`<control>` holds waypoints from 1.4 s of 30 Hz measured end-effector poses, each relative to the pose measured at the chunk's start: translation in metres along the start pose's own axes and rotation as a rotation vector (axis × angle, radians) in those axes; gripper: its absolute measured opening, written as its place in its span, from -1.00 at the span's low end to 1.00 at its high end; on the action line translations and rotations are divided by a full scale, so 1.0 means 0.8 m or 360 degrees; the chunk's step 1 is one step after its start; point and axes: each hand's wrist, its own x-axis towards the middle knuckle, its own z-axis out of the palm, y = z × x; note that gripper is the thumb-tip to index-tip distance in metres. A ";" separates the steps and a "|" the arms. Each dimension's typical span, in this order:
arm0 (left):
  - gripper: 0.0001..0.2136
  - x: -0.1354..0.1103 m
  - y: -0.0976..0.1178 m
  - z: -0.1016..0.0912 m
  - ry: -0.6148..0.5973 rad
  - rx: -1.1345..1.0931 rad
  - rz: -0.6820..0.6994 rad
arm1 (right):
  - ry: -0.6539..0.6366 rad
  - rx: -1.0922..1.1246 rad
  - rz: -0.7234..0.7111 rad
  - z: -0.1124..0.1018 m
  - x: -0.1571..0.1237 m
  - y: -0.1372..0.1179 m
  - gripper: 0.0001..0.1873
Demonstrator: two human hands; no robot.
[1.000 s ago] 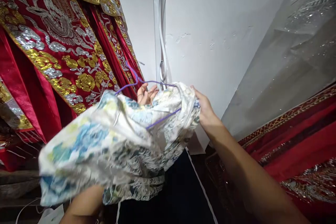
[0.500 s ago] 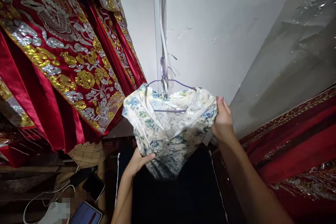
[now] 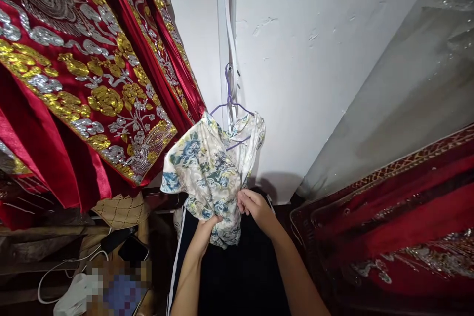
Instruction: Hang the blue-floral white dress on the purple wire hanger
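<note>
A short-sleeved floral blouse (image 3: 207,163), cream with blue and yellow flowers, hangs on a purple wire hanger (image 3: 228,94). The hanger's hook is up by a white strap on the wall, and the blouse is turned partly sideways. My left hand (image 3: 207,232) grips the lower left part of the blouse, thumb on the front and fingers behind the cloth. My right hand (image 3: 257,210) pinches the front edge of the blouse, below the neckline. Dark trousers (image 3: 240,281) with white side stripes show below the blouse.
Red garments (image 3: 99,94) with gold and silver sequins hang at the left. More red embroidered cloth (image 3: 400,217) lies at the right, under a translucent plastic sheet (image 3: 388,89). At lower left, a phone (image 3: 134,249) and a white cable (image 3: 46,281) rest on a wooden piece.
My right hand has left the right sleeve and moved down and left to the front edge. The blouse and hanger have turned sideways. My left hand still holds the lower left part.
</note>
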 end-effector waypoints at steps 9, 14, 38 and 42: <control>-0.62 -0.018 0.008 0.007 -0.0046 0.0039 -0.0020 | 0.0246 0.0198 0.0154 0.017 0.001 0.029 -0.56; -0.60 -0.007 0.002 -0.002 0.0130 0.0093 0.0091 | 0.0296 0.0259 0.0160 0.021 0.001 0.019 -0.66; -0.90 0.007 -0.034 0.055 0.0010 0.1121 0.1372 | 0.0476 0.0414 0.0135 0.010 0.021 -0.085 -0.67; -0.87 0.003 -0.050 0.066 -0.0030 0.1145 0.1348 | 0.0512 0.0410 -0.0168 -0.016 0.067 -0.160 -0.61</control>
